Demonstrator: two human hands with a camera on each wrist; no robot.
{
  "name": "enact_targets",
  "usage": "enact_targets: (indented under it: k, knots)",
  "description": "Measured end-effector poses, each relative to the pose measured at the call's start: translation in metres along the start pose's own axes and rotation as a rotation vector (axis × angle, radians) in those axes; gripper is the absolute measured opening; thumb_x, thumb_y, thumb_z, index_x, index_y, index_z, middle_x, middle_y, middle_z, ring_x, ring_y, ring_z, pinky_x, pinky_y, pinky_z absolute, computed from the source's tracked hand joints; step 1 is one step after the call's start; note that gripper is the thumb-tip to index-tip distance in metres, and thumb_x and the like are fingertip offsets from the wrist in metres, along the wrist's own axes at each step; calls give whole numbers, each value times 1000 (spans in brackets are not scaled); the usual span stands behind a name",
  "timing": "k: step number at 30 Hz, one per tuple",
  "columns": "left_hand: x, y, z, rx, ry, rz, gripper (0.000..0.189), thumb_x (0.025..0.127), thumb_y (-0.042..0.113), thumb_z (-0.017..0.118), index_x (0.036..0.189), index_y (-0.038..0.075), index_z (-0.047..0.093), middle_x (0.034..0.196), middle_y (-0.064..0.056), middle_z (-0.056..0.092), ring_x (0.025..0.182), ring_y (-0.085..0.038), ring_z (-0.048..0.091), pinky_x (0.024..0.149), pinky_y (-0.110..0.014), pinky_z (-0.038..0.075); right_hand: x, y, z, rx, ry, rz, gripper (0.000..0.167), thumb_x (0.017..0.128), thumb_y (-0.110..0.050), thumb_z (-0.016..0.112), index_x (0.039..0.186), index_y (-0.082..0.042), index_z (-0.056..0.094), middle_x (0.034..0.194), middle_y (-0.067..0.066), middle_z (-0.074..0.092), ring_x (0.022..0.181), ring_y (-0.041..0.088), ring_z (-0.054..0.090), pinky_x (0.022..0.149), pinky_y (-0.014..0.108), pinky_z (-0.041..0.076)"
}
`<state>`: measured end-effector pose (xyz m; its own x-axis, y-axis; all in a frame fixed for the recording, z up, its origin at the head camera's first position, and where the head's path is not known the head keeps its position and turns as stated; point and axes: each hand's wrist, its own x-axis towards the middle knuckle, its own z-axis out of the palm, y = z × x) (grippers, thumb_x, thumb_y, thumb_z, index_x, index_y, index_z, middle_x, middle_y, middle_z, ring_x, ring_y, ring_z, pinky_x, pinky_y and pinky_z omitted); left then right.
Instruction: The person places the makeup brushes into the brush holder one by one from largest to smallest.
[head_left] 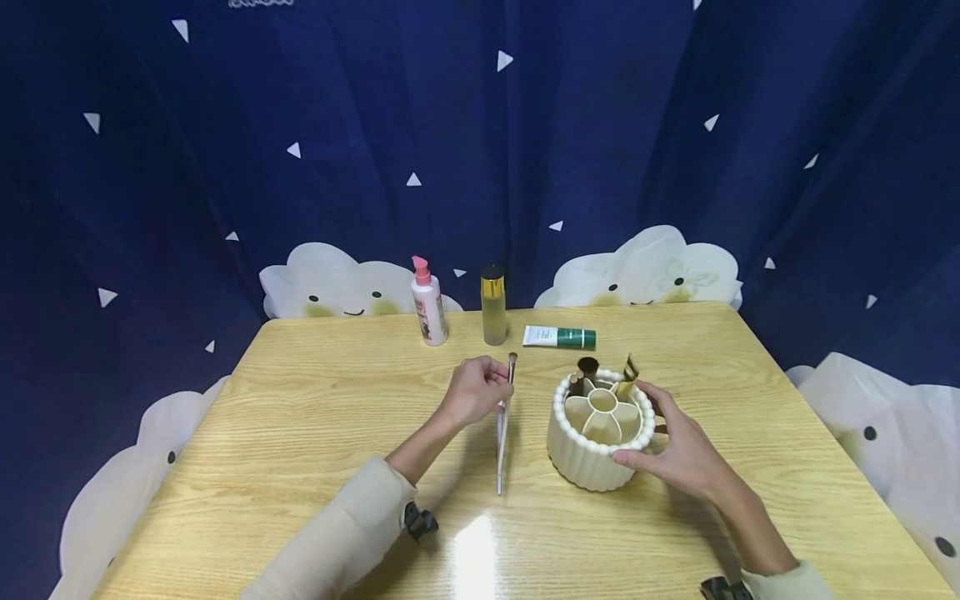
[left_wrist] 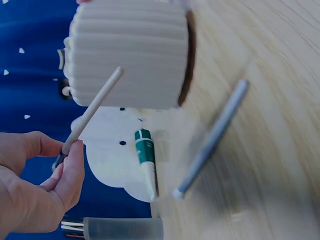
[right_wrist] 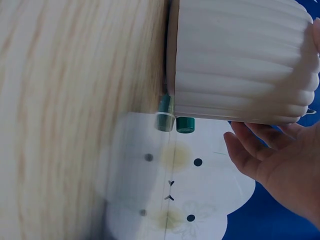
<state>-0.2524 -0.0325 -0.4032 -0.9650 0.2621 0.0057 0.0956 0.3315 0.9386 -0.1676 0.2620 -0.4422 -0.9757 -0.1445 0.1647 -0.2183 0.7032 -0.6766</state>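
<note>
My left hand (head_left: 474, 392) pinches a thin makeup brush (left_wrist: 95, 107) between thumb and fingers, bristles up and pale handle slanting down. Below it, a slim stick (left_wrist: 212, 137) lies on the table; its kind is unclear. To the right stands a cream, ribbed round organizer (head_left: 588, 454) with a beaded rim and petal-shaped compartments. A dark brush head (head_left: 588, 365) and a gold-and-dark item (head_left: 628, 379) poke up from its far compartments. My right hand (head_left: 686, 450) holds the organizer's right side, thumb at the near rim and fingers round the far side.
Along the back of the wooden table (head_left: 337, 392) stand a white pump bottle (head_left: 430, 308) with a pink top and a clear bottle (head_left: 493, 317) with a gold-and-black cap. A green-and-white tube (head_left: 558, 337) lies beside them. A blue curtain (head_left: 450, 108) hangs behind.
</note>
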Motion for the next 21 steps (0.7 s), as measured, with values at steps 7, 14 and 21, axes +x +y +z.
enact_targets:
  k: [7,14,21]
  knots:
    - [5,19,0,-198,18,63,21,84,-3,59,104,-10,57,87,-10,57,70,-8,57,67,-36,60,0,0,1,-10,3,5,101,71,-41,80,148,-12,22,137,20,46,109,40,57,86,53,50]
    - [9,33,3,-325,47,137,24,86,-4,58,108,-11,54,88,-10,57,72,-7,60,74,-40,59,-1,0,0,-12,0,11,101,71,-41,80,148,-13,22,137,20,46,109,40,57,86,54,51]
    - [9,43,11,-444,101,207,23,85,-6,59,106,-13,53,90,-10,58,74,-5,61,74,-34,59,0,-1,0,-4,-7,10,100,72,-40,80,148,-12,21,138,21,44,110,41,57,86,54,51]
